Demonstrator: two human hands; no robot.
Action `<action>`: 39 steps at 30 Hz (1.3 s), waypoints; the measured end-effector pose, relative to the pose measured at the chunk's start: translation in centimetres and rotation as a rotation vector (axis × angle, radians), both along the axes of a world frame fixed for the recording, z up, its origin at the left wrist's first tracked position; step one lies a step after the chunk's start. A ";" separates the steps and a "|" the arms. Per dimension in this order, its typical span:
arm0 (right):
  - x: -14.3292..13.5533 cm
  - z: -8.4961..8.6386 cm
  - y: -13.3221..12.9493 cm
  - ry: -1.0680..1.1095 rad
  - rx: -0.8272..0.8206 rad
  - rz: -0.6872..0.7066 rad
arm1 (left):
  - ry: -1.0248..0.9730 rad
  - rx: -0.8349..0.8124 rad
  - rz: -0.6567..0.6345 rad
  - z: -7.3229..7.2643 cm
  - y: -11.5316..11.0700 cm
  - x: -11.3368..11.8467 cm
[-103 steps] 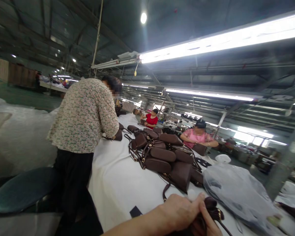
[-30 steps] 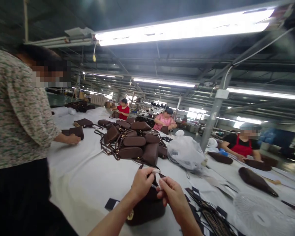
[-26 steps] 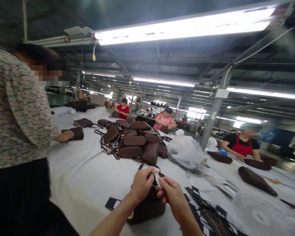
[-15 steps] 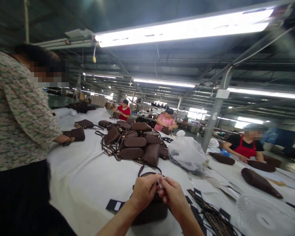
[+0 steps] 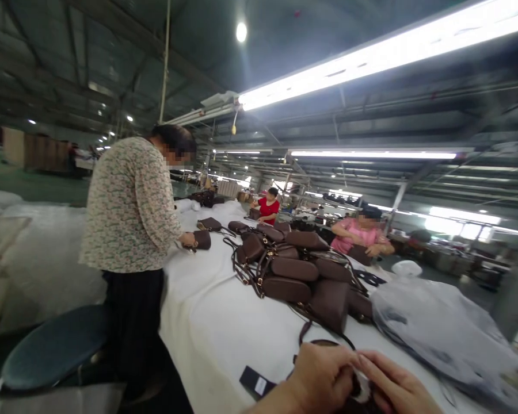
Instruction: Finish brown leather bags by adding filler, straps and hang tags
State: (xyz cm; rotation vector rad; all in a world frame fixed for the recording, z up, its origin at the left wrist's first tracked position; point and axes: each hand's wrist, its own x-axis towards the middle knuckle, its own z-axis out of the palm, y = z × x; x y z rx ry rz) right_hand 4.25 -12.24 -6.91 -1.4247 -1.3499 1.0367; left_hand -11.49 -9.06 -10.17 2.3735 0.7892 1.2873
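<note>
My left hand (image 5: 322,376) is closed, its thumb and fingertips meeting those of my right hand (image 5: 395,379) at the bottom of the view. My right hand is also closed in a pinch. Between the fingers shows a small white piece (image 5: 363,388), crumpled and too blurred to name. Behind and beneath my hands is a dark brown handbag, mostly hidden, with its thin strap (image 5: 349,341) looping up. A black tag (image 5: 258,382) with a white label lies on the table left of my left hand.
Brown handbags (image 5: 293,268) are heaped ahead on the white-covered table (image 5: 216,328). A clear plastic bag (image 5: 435,322) lies on the right. At left, a person in a floral top (image 5: 129,207) handles a brown bag (image 5: 202,240) beside a round stool (image 5: 56,348). Two more people work beyond.
The view has swung left, so my hands and the bag pile appear farther right, and the stool has come into view. My hands stay together at the white piece.
</note>
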 end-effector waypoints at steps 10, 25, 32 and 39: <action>-1.4 4.8 0.6 -0.431 0.442 -0.241 | 0.011 -0.132 -0.224 2.9 0.3 -1.5; -2.3 6.0 0.9 -0.265 0.468 -0.211 | 0.326 -0.075 -0.392 5.6 2.2 -3.2; -1.5 5.2 -1.5 -1.077 0.352 0.081 | 0.237 -0.204 -0.468 7.2 3.4 -4.3; -1.1 7.3 -0.8 -0.908 0.314 0.169 | -0.136 0.234 0.008 6.5 -1.1 -5.5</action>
